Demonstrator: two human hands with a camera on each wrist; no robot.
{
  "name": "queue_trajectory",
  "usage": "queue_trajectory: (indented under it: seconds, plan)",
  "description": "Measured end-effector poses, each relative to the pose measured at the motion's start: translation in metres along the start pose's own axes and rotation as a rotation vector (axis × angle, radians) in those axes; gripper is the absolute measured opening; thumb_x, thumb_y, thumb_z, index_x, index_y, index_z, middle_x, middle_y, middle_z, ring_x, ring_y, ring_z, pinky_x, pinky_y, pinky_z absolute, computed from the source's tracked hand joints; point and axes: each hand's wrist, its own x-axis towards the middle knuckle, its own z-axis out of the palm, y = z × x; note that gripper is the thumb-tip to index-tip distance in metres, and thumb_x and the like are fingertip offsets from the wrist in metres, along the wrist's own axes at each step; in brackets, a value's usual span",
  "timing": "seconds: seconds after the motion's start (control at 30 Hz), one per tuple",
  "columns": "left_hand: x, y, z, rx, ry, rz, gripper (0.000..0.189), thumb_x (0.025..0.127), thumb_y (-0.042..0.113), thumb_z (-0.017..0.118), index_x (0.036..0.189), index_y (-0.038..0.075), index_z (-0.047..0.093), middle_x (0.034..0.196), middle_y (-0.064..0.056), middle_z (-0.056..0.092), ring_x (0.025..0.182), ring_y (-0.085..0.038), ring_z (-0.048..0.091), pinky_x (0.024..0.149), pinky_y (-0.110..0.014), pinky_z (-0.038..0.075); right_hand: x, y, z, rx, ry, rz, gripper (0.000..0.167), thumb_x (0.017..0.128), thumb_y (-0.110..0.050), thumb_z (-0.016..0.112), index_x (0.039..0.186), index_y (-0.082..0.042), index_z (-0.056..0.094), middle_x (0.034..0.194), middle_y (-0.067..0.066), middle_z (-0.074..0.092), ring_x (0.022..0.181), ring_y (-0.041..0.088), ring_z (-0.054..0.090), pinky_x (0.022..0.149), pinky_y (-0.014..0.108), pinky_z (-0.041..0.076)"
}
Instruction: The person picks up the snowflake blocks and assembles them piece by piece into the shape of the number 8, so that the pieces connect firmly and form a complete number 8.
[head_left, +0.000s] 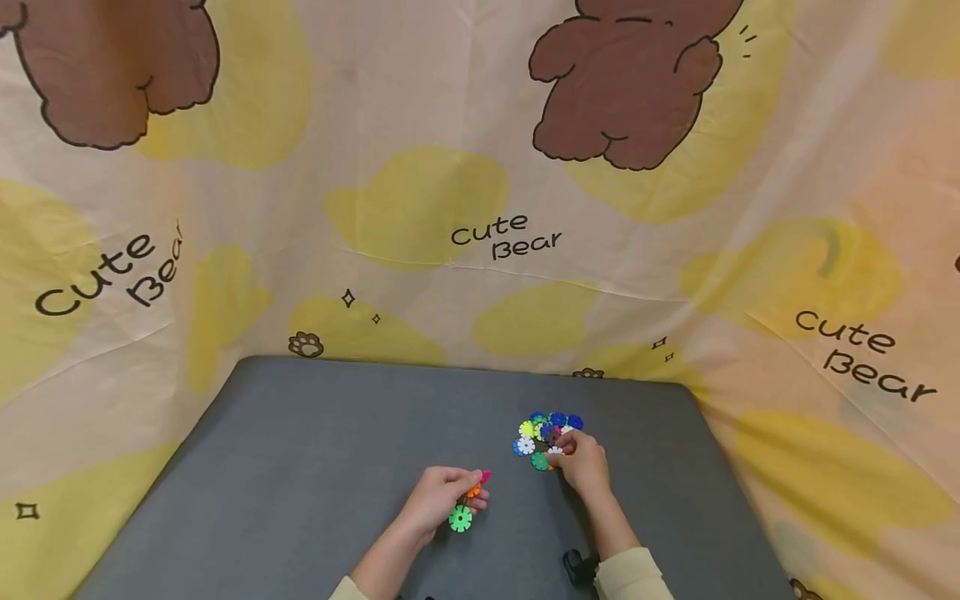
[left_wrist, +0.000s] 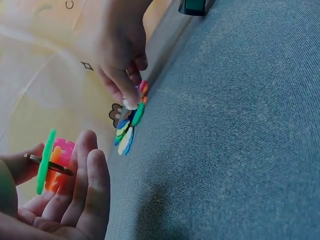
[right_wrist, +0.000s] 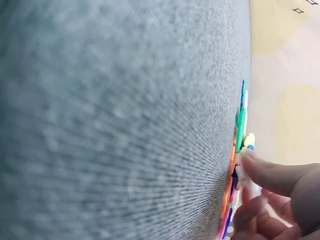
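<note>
My left hand grips a small joined cluster of notched plastic snowflake discs over the near middle of the table. In the left wrist view the cluster shows a green disc, a brown disc set crosswise, an orange disc and a pink disc. Farther off and to the right, my right hand reaches into a flat pile of such discs. Its thumb and fingers pinch a white disc at the pile's near right side. The hand partly covers the pile.
Green, yellow, blue and white discs lie loose in the pile on the grey cloth-covered table. A black object is beside the right wrist. Behind the table hangs a curtain printed with bears.
</note>
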Motion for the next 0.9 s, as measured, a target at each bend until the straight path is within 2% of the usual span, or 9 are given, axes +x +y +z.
queue_trajectory:
  seconds: [0.17, 0.27, 0.43, 0.57, 0.7, 0.9]
  plan:
    - [0.001, -0.002, -0.001, 0.011, 0.003, -0.012, 0.042, 0.099, 0.028, 0.066, 0.115, -0.011, 0.07, 0.089, -0.014, 0.076, 0.077, -0.02, 0.075, 0.073, -0.036, 0.061, -0.01, -0.005, 0.0, 0.125, 0.034, -0.007, 0.013, 0.085, -0.016, 0.082, 0.09, -0.007, 0.074, 0.078, 0.002, 0.07, 0.073, 0.017, 0.061, 0.065, 0.032, 0.048]
    - [0.002, -0.003, -0.002, 0.0, -0.002, -0.024, 0.042, 0.099, 0.029, 0.066, 0.116, -0.01, 0.069, 0.089, -0.014, 0.076, 0.077, -0.019, 0.075, 0.073, -0.034, 0.061, -0.018, -0.008, 0.001, 0.2, 0.02, -0.014, 0.012, 0.086, -0.016, 0.081, 0.088, -0.007, 0.075, 0.078, 0.002, 0.071, 0.07, 0.015, 0.061, 0.064, 0.03, 0.048]
    - [0.002, -0.002, -0.004, -0.021, 0.001, -0.029, 0.043, 0.099, 0.029, 0.066, 0.116, -0.01, 0.069, 0.091, -0.015, 0.076, 0.077, -0.018, 0.075, 0.073, -0.031, 0.061, -0.031, -0.016, 0.006, 0.375, -0.046, -0.017, 0.014, 0.086, -0.013, 0.08, 0.089, -0.002, 0.072, 0.074, 0.006, 0.07, 0.064, 0.016, 0.062, 0.056, 0.027, 0.047]
    - [0.002, -0.002, -0.003, -0.012, 0.017, -0.033, 0.043, 0.098, 0.03, 0.067, 0.116, -0.009, 0.07, 0.094, -0.019, 0.076, 0.077, -0.018, 0.074, 0.073, -0.032, 0.061, -0.041, -0.027, 0.01, 0.527, -0.108, 0.011, 0.016, 0.089, -0.011, 0.077, 0.095, 0.001, 0.068, 0.069, 0.009, 0.07, 0.053, 0.016, 0.059, 0.048, 0.025, 0.046]
    - [0.003, -0.003, -0.003, -0.009, 0.028, -0.035, 0.043, 0.098, 0.032, 0.067, 0.115, -0.008, 0.071, 0.093, -0.018, 0.076, 0.076, -0.017, 0.074, 0.073, -0.032, 0.061, -0.048, -0.037, 0.015, 0.596, -0.16, 0.033, 0.021, 0.092, -0.014, 0.074, 0.102, 0.002, 0.064, 0.065, 0.01, 0.069, 0.047, 0.015, 0.056, 0.047, 0.026, 0.047]
    - [0.005, -0.005, -0.004, -0.011, 0.027, -0.013, 0.044, 0.099, 0.032, 0.065, 0.113, -0.01, 0.07, 0.09, -0.017, 0.076, 0.075, -0.017, 0.074, 0.074, -0.035, 0.061, -0.058, -0.051, 0.022, 0.601, -0.247, 0.006, 0.024, 0.094, -0.019, 0.074, 0.104, 0.002, 0.066, 0.065, 0.01, 0.069, 0.047, 0.014, 0.055, 0.046, 0.023, 0.046]
